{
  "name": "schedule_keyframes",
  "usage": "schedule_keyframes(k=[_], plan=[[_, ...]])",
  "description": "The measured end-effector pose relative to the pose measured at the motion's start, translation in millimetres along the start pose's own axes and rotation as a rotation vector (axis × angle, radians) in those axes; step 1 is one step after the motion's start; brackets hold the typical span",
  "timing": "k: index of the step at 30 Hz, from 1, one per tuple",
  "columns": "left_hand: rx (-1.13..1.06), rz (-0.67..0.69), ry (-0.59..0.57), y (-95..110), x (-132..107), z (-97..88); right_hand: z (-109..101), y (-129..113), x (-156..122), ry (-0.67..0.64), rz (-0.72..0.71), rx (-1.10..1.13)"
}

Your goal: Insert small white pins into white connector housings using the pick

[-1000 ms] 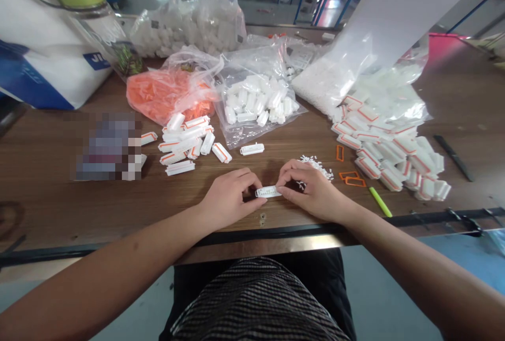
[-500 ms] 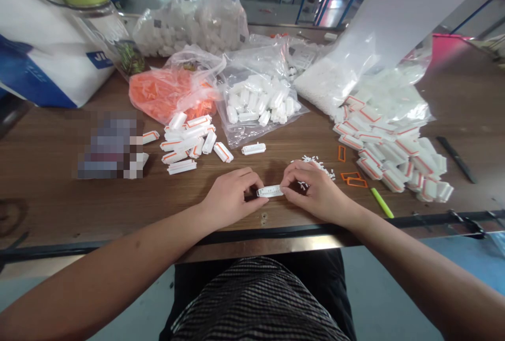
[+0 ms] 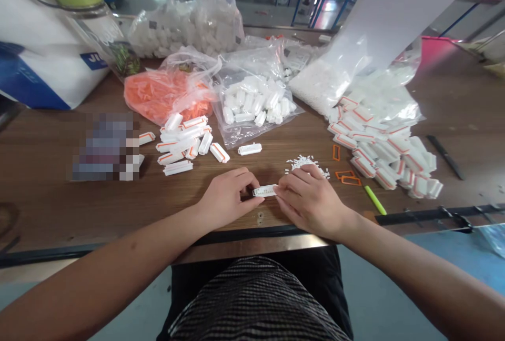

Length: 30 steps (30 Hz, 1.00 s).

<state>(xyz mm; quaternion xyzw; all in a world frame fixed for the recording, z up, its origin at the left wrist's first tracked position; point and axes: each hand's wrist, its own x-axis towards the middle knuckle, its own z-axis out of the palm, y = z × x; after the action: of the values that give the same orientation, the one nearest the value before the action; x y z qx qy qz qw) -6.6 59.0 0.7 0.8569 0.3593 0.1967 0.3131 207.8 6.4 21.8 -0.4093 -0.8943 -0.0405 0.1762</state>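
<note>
My left hand (image 3: 224,193) pinches the left end of a small white plastic housing (image 3: 264,191) between thumb and fingers. The housing lies lengthwise near the table's front edge, a row of small dark marks along its upward face. My right hand (image 3: 310,196) is closed at the housing's other end, its curled fingers covering that tip; whether a tiny part is also in them is hidden. Just behind my right hand lies a heap of tiny white pegs (image 3: 302,162). A similar single white housing (image 3: 250,149) rests farther back.
White housings with orange frames (image 3: 181,141) are piled at left, more (image 3: 386,157) at right. Bags of orange parts (image 3: 165,91) and white housings (image 3: 256,101) stand behind. Orange frames (image 3: 336,152), a yellow-green tool (image 3: 375,200) and a dark pen-like tool (image 3: 445,157) lie rightward.
My right hand has turned more palm-down, and its fingers now lie over the housing's right end instead of pinching from the side. My left hand keeps its hold. The view has shifted slightly.
</note>
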Motion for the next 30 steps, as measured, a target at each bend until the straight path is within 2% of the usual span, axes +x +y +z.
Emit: schedule_keyframes(k=[7,13,19,27,30], plan=[[0.029,0.033,0.013,-2,0,0.1,12,1,-4,0.137,0.129,0.164],[0.032,0.023,0.004,0,0,-0.8,13,5,-8,0.219,0.283,0.387],[0.020,0.026,0.006,-1,-1,-1.0,12,4,-7,0.187,0.228,0.327],[0.009,0.033,0.014,-2,-2,0.6,14,1,-7,0.116,0.097,0.101],[0.012,0.026,0.014,-2,-1,0.0,15,0,-6,0.150,0.118,0.143]])
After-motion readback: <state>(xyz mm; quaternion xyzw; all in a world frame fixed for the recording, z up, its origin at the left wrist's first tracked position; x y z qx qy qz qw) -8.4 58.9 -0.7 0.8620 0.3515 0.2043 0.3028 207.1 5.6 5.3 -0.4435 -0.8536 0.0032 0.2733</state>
